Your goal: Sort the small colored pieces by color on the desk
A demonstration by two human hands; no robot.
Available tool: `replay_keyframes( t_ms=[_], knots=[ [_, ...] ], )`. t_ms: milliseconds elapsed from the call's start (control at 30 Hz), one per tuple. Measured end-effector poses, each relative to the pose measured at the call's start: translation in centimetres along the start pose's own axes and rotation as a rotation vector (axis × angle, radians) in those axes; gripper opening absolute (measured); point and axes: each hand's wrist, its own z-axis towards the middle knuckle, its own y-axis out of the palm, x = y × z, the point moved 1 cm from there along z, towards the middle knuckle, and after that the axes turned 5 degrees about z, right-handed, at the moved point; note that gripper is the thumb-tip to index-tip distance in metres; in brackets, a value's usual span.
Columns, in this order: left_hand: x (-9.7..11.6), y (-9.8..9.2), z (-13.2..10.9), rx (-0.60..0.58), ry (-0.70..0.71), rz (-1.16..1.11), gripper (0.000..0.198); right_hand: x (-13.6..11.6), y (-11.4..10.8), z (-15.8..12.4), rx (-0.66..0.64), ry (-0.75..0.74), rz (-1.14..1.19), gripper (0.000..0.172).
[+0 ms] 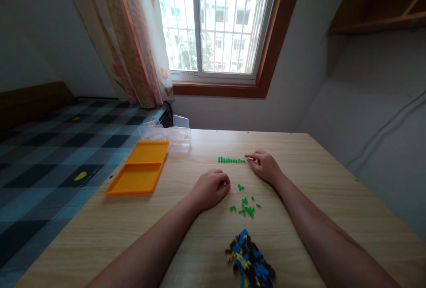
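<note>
A neat row of small green toy bricks (231, 160) runs across the far half of the table (196, 248), its left end slightly taller. The right hand (264, 166) is at the row's right end, index finger reaching toward the last brick; its grip is nearly closed, thumb close to the fingers, and whether it pinches a brick cannot be told. The left hand (210, 189) rests nearer the person, loosely curled, its contents hidden. Loose green bricks (250, 211) lie scattered between the forearms, and closer still sits a heap of blue, brown and yellow bricks (249, 259). To the left are an orange two-section plastic tray (141, 178) and, just behind, clear plastic containers (179, 144). Beyond stand a checked bed (100, 130), a floral curtain (133, 35) and a barred window (226, 26).
</note>
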Motion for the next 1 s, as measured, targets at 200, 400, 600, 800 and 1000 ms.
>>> replay_keyframes(
  t_ms=[200, 400, 600, 800, 1000],
  knots=[
    [0.0, -0.1, 0.0, 0.006, 0.004, -0.005, 0.01, -0.4, 0.3, 0.2, -0.026, 0.017, -0.036, 0.017],
    [0.0, 0.0, 0.1, -0.006, -0.004, -0.002, 0.011, -0.5, 0.2, 0.3, -0.049, 0.027, -0.068, 0.016],
    [0.0, 0.0, 0.1, 0.002, -0.001, 0.0, 0.01, -0.5, 0.1, 0.3, -0.032, 0.024, -0.036, 0.016],
    [0.0, 0.0, 0.1, 0.007, 0.006, 0.003, 0.01, -0.7, 0.2, 0.2, -0.004, -0.012, 0.119, 0.016],
    [0.3, -0.1, -0.2, -0.019, 0.135, 0.047, 0.024, -2.1, 0.0, -0.1, -0.265, 0.026, 0.345, 0.016]
  ],
)
